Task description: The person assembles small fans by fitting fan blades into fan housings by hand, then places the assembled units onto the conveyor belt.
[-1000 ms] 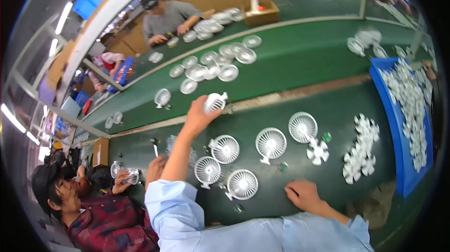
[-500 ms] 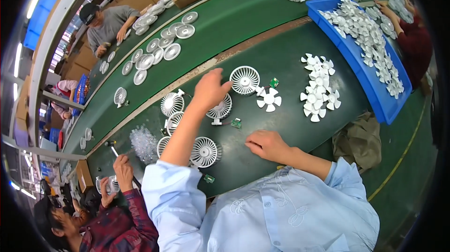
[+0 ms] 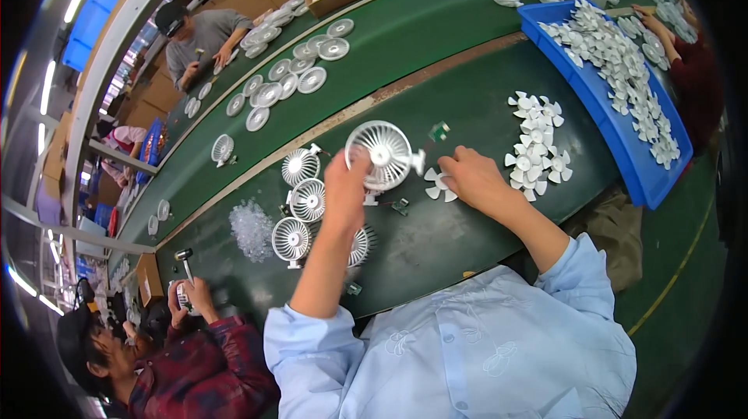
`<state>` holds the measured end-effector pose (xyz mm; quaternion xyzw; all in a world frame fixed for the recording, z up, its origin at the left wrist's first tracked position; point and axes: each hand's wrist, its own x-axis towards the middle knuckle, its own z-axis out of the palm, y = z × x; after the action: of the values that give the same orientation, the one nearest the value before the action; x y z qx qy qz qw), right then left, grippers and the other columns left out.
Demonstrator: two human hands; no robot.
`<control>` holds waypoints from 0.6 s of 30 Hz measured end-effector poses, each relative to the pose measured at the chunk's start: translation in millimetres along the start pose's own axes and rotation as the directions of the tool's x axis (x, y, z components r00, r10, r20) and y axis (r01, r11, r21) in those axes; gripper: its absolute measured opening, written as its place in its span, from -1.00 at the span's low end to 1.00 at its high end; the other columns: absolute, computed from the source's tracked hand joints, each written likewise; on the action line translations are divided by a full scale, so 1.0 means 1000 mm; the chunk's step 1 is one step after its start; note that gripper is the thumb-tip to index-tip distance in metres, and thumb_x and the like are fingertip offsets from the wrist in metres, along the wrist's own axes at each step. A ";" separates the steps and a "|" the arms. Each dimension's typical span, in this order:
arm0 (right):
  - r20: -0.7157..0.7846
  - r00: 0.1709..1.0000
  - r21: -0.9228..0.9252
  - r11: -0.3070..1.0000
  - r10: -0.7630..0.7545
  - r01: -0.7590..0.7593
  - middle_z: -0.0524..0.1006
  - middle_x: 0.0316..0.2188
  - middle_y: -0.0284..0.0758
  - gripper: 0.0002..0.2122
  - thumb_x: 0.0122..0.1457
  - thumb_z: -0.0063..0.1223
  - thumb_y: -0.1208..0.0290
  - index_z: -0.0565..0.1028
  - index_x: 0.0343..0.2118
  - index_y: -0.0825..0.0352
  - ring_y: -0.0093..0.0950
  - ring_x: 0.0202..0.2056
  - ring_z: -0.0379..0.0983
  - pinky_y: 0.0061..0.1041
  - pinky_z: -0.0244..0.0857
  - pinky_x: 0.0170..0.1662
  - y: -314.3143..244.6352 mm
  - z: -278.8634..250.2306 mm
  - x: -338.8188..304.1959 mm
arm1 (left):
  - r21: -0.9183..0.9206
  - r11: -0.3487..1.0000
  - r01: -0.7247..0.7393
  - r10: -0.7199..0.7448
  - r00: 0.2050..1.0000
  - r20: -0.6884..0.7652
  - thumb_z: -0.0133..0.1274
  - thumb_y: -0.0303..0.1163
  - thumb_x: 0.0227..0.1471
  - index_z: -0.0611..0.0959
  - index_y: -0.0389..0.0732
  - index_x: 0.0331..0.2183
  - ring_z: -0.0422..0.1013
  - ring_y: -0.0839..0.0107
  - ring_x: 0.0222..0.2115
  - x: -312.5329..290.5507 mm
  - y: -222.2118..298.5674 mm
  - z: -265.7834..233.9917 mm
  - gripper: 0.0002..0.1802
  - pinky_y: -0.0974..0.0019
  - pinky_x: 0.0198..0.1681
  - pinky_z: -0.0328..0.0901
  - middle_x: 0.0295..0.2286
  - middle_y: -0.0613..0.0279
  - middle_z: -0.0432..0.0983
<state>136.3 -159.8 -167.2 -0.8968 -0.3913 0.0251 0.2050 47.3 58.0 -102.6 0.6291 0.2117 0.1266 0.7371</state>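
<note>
My left hand [image 3: 345,191] holds up a round white fan housing [image 3: 380,154] with a slotted grille, lifted off the green table [image 3: 460,107]. My right hand [image 3: 471,177] rests on the table with its fingers on a white fan blade [image 3: 437,184]. Several more white fan housings [image 3: 304,201] lie to the left of my left hand. A cluster of loose white blades [image 3: 534,139] lies to the right of my right hand. Small green circuit pieces [image 3: 439,132] sit near the held housing.
A blue tray [image 3: 623,154] full of white blades stands at the right. Round white grilles [image 3: 292,76] lie on the green belt beyond. A clear plastic bag pile [image 3: 251,226] is at left. Other people work at lower left [image 3: 179,357], far left [image 3: 199,33] and upper right [image 3: 697,68].
My left hand has taken a fan housing off the table and raised it. My right hand has moved forward onto a loose blade. The view has shifted toward the table.
</note>
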 end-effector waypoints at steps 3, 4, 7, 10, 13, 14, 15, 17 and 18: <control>-0.200 0.976 -0.002 0.996 -0.086 0.087 0.39 -0.29 -0.26 -0.66 -0.01 0.18 0.42 0.45 -0.11 0.21 -0.24 -0.20 0.40 -0.26 0.36 -0.26 -0.008 -0.001 -0.006 | -0.170 0.972 0.162 -0.155 0.987 0.053 -0.06 -0.29 0.23 0.54 -0.30 -0.19 0.50 0.48 -0.36 -0.044 -0.009 -0.003 -0.74 0.38 -0.30 0.44 -0.33 0.24 0.53; -0.195 0.975 -0.002 0.994 -0.104 0.105 0.39 -0.29 -0.26 -0.66 -0.01 0.18 0.42 0.45 -0.11 0.21 -0.24 -0.20 0.40 -0.26 0.36 -0.26 -0.014 -0.004 -0.008 | -0.249 0.941 0.228 -0.210 0.973 0.097 -0.08 -0.29 0.24 0.53 -0.30 -0.18 0.51 0.49 -0.36 -0.052 -0.013 -0.001 -0.73 0.40 -0.31 0.44 -0.32 0.24 0.53; -0.041 0.989 0.031 0.989 -0.141 0.142 0.39 -0.32 -0.19 -0.67 0.01 0.17 0.39 0.43 -0.12 0.20 -0.21 -0.28 0.44 -0.19 0.35 -0.31 -0.023 -0.003 -0.012 | -0.286 0.906 0.312 -0.261 0.944 0.203 -0.11 -0.26 0.27 0.49 -0.29 -0.12 0.51 0.52 -0.31 -0.061 -0.024 -0.005 -0.70 0.42 -0.27 0.46 -0.30 0.24 0.53; -0.028 0.998 -0.007 0.998 -0.058 0.058 0.41 -0.37 -0.19 -0.67 -0.02 0.20 0.38 0.45 -0.15 0.19 -0.18 -0.32 0.46 -0.22 0.37 -0.30 -0.020 0.001 -0.011 | -0.317 0.900 0.299 -0.221 0.941 0.258 -0.10 -0.25 0.27 0.49 -0.28 -0.13 0.51 0.52 -0.31 -0.059 -0.025 -0.004 -0.70 0.41 -0.27 0.47 -0.29 0.25 0.53; -0.056 0.998 0.041 0.999 -0.034 0.036 0.45 -0.36 -0.20 -0.69 -0.01 0.20 0.40 0.49 -0.15 0.23 -0.18 -0.35 0.48 -0.23 0.36 -0.29 -0.008 -0.012 -0.016 | -0.379 0.893 0.242 -0.159 0.958 0.237 -0.09 -0.25 0.26 0.48 -0.29 -0.11 0.51 0.50 -0.30 -0.055 -0.032 -0.015 -0.69 0.41 -0.25 0.47 -0.28 0.25 0.52; -0.046 0.999 0.030 0.999 -0.029 0.030 0.45 -0.36 -0.20 -0.69 -0.01 0.20 0.40 0.49 -0.15 0.23 -0.18 -0.35 0.48 -0.23 0.36 -0.29 -0.001 -0.017 -0.018 | -0.407 0.892 0.197 -0.112 0.968 0.224 -0.09 -0.25 0.26 0.47 -0.29 -0.10 0.52 0.49 -0.30 -0.054 -0.032 -0.016 -0.68 0.39 -0.25 0.48 -0.28 0.24 0.52; -0.187 0.981 0.033 0.999 0.041 -0.035 0.46 -0.37 -0.21 -0.69 -0.02 0.21 0.41 0.50 -0.16 0.24 -0.21 -0.38 0.48 -0.26 0.36 -0.31 0.006 -0.022 -0.019 | -0.447 0.874 0.190 -0.104 0.972 0.208 -0.09 -0.24 0.26 0.46 -0.31 -0.08 0.52 0.46 -0.31 -0.055 -0.028 -0.017 -0.66 0.35 -0.26 0.51 -0.26 0.20 0.51; -0.404 0.902 0.118 0.987 0.151 -0.112 0.49 -0.39 -0.23 -0.66 -0.04 0.23 0.49 0.52 -0.14 0.30 -0.31 -0.47 0.47 -0.40 0.35 -0.39 0.004 -0.033 -0.019 | -0.467 0.868 0.171 -0.095 0.978 0.183 -0.08 -0.23 0.26 0.45 -0.31 -0.08 0.52 0.45 -0.31 -0.053 -0.030 -0.023 -0.65 0.33 -0.27 0.51 -0.25 0.19 0.50; -0.392 0.908 0.107 0.988 0.147 -0.113 0.49 -0.39 -0.23 -0.66 -0.04 0.23 0.49 0.52 -0.14 0.30 -0.31 -0.47 0.47 -0.40 0.35 -0.39 -0.010 -0.049 -0.021 | -0.478 0.865 0.149 -0.079 0.983 0.164 -0.08 -0.23 0.26 0.44 -0.32 -0.07 0.52 0.44 -0.31 -0.052 -0.030 -0.024 -0.64 0.31 -0.28 0.52 -0.24 0.18 0.50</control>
<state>124.5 -185.7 -120.9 -0.8980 -0.2794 -0.1287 0.3146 -12.4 50.4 -127.0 0.4161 0.1579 0.0880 0.8912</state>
